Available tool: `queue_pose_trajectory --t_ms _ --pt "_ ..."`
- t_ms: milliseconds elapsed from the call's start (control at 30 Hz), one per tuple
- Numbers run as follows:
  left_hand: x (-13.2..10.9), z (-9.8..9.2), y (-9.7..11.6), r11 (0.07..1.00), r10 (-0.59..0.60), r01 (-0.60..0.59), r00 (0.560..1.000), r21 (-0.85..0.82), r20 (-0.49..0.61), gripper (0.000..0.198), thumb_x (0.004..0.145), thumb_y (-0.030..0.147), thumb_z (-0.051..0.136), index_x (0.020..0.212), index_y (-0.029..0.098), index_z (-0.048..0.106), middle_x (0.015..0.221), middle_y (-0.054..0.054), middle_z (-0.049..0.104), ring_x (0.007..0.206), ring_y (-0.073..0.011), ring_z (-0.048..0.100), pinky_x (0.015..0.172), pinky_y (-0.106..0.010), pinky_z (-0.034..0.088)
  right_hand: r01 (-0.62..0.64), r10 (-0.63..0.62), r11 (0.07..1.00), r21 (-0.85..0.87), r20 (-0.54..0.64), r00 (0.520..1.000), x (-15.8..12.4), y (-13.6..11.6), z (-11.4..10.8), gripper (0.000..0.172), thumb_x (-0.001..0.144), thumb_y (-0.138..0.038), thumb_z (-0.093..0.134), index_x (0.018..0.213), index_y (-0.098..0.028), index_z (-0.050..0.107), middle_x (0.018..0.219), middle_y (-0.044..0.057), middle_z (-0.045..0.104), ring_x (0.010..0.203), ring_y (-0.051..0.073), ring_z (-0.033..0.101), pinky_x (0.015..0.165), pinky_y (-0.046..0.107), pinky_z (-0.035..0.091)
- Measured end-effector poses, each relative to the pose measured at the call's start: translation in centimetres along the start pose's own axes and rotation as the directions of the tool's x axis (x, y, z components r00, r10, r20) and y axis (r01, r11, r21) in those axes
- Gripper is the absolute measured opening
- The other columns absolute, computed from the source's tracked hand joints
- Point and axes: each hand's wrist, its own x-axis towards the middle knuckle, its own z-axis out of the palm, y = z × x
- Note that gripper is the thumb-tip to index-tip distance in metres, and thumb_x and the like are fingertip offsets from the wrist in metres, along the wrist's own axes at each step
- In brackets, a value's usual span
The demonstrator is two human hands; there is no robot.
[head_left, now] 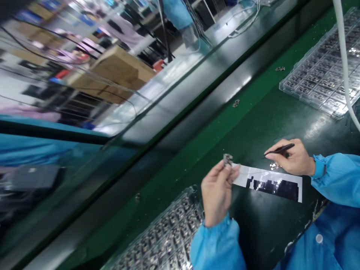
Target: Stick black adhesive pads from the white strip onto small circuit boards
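- A clear plastic tray (168, 236) of small dark parts lies at the lower left of the green tabletop (213, 127), just beside the left sleeve (216, 245).
- The left hand (216, 191) is raised above the tabletop, its fingers (225, 170) pinched together on a small metal part (227, 159).
- A white strip (271, 183) carrying black stickers lies flat between the two hands, one end under the left fingers.
- The right hand (292, 157) rests at the strip's far edge, fingers closed around black tweezers (279, 150) whose tips point left.
- Two loose metal bits (236, 103) lie further back on the tabletop.
- A second clear tray (323, 75) sits at the upper right, crossed by a white hose (341, 48).
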Motion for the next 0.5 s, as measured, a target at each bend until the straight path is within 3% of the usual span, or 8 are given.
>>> queue_pose_trajectory --t_ms 67,167,267,333,400,467,500 --pt "3.7 -0.6 2.3 0.99 0.095 -0.082 0.989 0.113 -0.115 0.013 0.074 0.009 0.062 0.087 0.012 0.063 0.081 -0.003 0.069 0.077 -0.0135 0.069 0.071 -0.023 0.056 0.062 -0.063 0.996 -0.058 -0.019 0.998 0.0 0.3 0.0 0.012 0.078 -0.023 0.066 0.074 -0.012 0.069 0.058 0.004 0.066 0.041 0.008 0.053 0.04 0.02 0.04" --pt "8.7 -2.0 5.2 0.958 0.173 -0.105 0.955 0.268 -0.242 0.011 0.077 0.003 0.054 0.083 0.011 0.06 0.075 -0.004 0.065 0.075 -0.0131 0.068 0.072 -0.026 0.055 0.101 -0.106 0.989 -0.106 -0.036 0.994 0.0 0.9 0.1 0.013 0.079 -0.023 0.065 0.073 -0.012 0.069 0.061 0.005 0.068 0.041 0.008 0.052 0.04 0.02 0.039" --pt "10.9 -3.8 7.4 0.9 0.263 -0.091 0.893 0.427 -0.364 0.014 0.072 0.004 0.06 0.085 0.009 0.06 0.068 -0.002 0.062 0.07 -0.0159 0.065 0.07 -0.033 0.055 0.114 -0.12 0.988 -0.108 -0.046 0.992 0.2 1.0 0.2 0.014 0.08 -0.024 0.065 0.073 -0.012 0.068 0.058 0.004 0.067 0.04 0.007 0.049 0.039 0.02 0.037" --pt "10.0 -4.8 8.0 0.84 0.341 -0.094 0.858 0.534 -0.384 0.022 0.069 0.009 0.066 0.09 0.01 0.062 0.07 -0.002 0.062 0.072 -0.0165 0.063 0.074 -0.036 0.054 0.112 -0.117 0.989 -0.1 -0.039 0.992 0.4 0.9 0.1 0.014 0.08 -0.024 0.065 0.073 -0.011 0.068 0.055 0.003 0.065 0.039 0.007 0.048 0.039 0.02 0.037" --pt "7.5 -5.3 7.8 0.78 0.378 -0.104 0.865 0.618 -0.33 0.028 0.065 0.014 0.071 0.093 0.012 0.066 0.075 -0.001 0.065 0.075 -0.016 0.062 0.08 -0.035 0.052 0.085 -0.086 0.993 -0.08 -0.008 0.996 0.5 0.7 0.1 0.015 0.079 -0.024 0.065 0.074 -0.011 0.067 0.052 0.002 0.062 0.039 0.006 0.048 0.04 0.019 0.036" --pt "3.7 -5.0 6.4 0.64 0.416 -0.176 0.898 0.748 -0.144 0.029 0.063 0.02 0.075 0.091 0.017 0.07 0.078 0.001 0.068 0.074 -0.0159 0.062 0.081 -0.032 0.051 0.016 -0.014 0.999 -0.042 0.05 0.999 0.7 0.5 0.0 0.016 0.079 -0.027 0.065 0.074 -0.011 0.066 0.05 0.001 0.059 0.04 0.006 0.047 0.04 0.02 0.036" --pt "1.5 -4.7 5.3 0.49 0.446 -0.276 0.894 0.827 0.034 0.026 0.065 0.026 0.074 0.09 0.019 0.071 0.079 0.001 0.07 0.072 -0.0163 0.063 0.078 -0.032 0.051 -0.038 0.039 0.999 -0.014 0.085 0.996 0.7 0.4 -0.1 0.017 0.079 -0.028 0.065 0.074 -0.011 0.065 0.049 0.0 0.057 0.04 0.007 0.046 0.04 0.02 0.036"
